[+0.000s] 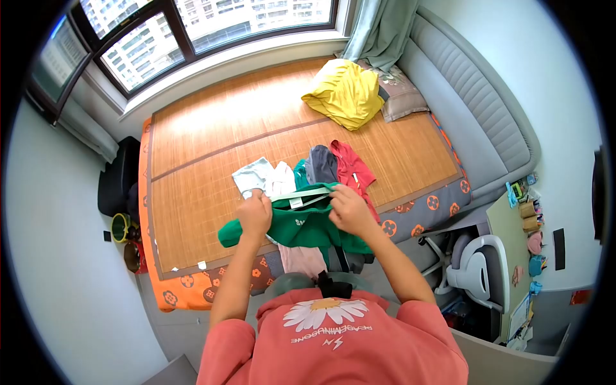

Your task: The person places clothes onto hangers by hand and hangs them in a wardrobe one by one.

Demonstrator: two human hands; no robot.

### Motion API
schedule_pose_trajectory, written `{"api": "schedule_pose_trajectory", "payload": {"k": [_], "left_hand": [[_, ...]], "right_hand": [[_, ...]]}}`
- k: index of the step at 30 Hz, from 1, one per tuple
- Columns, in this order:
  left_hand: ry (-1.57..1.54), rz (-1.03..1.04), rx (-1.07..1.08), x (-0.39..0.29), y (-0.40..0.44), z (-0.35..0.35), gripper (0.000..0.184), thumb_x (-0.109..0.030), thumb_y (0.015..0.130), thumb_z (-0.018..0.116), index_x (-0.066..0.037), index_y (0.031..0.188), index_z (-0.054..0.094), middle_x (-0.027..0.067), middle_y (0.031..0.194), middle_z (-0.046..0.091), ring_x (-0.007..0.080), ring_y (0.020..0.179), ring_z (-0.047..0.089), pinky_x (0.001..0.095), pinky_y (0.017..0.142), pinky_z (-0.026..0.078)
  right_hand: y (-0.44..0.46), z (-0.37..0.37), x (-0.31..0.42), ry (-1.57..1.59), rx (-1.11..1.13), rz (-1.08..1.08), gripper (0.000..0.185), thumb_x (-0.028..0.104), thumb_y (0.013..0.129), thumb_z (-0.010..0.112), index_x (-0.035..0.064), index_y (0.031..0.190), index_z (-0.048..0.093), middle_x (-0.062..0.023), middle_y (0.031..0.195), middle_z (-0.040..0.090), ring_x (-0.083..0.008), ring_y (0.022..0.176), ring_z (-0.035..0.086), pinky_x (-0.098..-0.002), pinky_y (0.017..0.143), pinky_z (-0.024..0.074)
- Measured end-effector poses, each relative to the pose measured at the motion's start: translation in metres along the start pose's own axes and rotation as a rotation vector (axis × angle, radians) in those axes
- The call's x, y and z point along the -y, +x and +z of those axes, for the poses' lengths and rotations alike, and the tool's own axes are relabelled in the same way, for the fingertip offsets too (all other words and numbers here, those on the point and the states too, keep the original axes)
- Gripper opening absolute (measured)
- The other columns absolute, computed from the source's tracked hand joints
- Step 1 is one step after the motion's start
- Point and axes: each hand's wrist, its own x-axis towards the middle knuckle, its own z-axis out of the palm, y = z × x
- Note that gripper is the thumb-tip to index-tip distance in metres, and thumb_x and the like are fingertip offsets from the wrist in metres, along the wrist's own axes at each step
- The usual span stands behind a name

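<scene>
A wide bed (163, 290) in an orange-and-grey patterned cover filled the middle, topped by a tan woven mat with dark borders (212, 154). The long grey padded headboard (478, 96) bounded its right end. Beyond the near right edge stood a white-and-grey swivel chair (478, 273), beside a pale green desktop (507, 231). A puffy bright yellow cloth bundle (345, 95) lay toward the far right, against a beige patterned pillow (405, 99); mat surface ran between it and the nearer clothes.

The green fabric garment with a pale inner band (285, 228) was spread in the air over the bed's near edge. Just past it lay a red garment (353, 170), a dark grey garment (321, 165) and white garments (256, 176); a pale pink cloth (303, 259) showed below it.

The left hand (255, 215) had its fingers closed on the green opening's left edge; the right hand (348, 208) gripped the right edge, fingers curled. A small white label (296, 203) showed between them.
</scene>
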Motion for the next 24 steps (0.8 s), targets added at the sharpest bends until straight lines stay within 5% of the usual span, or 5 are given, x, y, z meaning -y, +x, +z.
{"api": "schedule_pose_trajectory", "payload": {"k": [3,9,14,18,24], "left_hand": [[-0.048,0.092,0.052,-0.023,-0.001,0.003,0.021,-0.02,0.092,0.052,-0.002,0.084,0.058,0.0253,0.066,0.06,0.0421,0.061,0.061,0.0514,0.055,0.046],[-0.205,-0.049,-0.036,-0.015,0.009,0.002,0.021,-0.018,0.094,0.051,-0.003,0.08,0.056,0.023,0.064,0.059,0.0429,0.059,0.059,0.0512,0.054,0.044],[-0.235,-0.063,-0.04,-0.018,0.017,-0.009,0.023,-0.019,0.095,0.051,-0.002,0.079,0.055,0.0236,0.064,0.058,0.0422,0.059,0.059,0.0509,0.053,0.043],[-0.204,-0.056,0.028,-0.034,0.018,-0.01,0.023,-0.02,0.094,0.052,-0.003,0.08,0.056,0.0221,0.064,0.059,0.0405,0.059,0.06,0.0488,0.053,0.044],[-0.324,0.07,0.093,-0.041,0.027,-0.013,0.024,-0.025,0.096,0.053,-0.005,0.082,0.058,0.0184,0.067,0.061,0.0393,0.062,0.061,0.0474,0.055,0.046]], "right_hand": [[0.018,0.01,0.03,0.059,0.02,-0.084,0.017,0.005,0.071,0.064,-0.0027,0.086,0.059,-0.0189,0.101,0.062,-0.0376,0.11,0.057,-0.0446,0.101,0.0455],[0.025,-0.011,0.027,0.035,-0.094,0.227,0.065,0.016,0.078,0.068,-0.0002,0.135,0.044,-0.0216,0.134,0.048,-0.0405,0.121,0.049,-0.0495,0.104,0.0386],[0.022,-0.008,0.021,-0.212,-0.167,0.275,0.066,0.034,0.085,0.069,-0.0031,0.134,0.045,-0.0198,0.12,0.053,-0.0367,0.114,0.049,-0.0498,0.105,0.0326],[0.036,0.005,0.028,-0.175,-0.037,0.202,0.062,0.039,0.086,0.067,-0.0027,0.128,0.049,-0.012,0.094,0.052,-0.031,0.09,0.05,-0.0447,0.087,0.0373],[0.076,0.022,0.049,-0.04,-0.065,0.05,0.026,0.024,0.087,0.066,0.0053,0.104,0.059,-0.0091,0.079,0.052,-0.0285,0.077,0.055,-0.0401,0.067,0.043]]}}
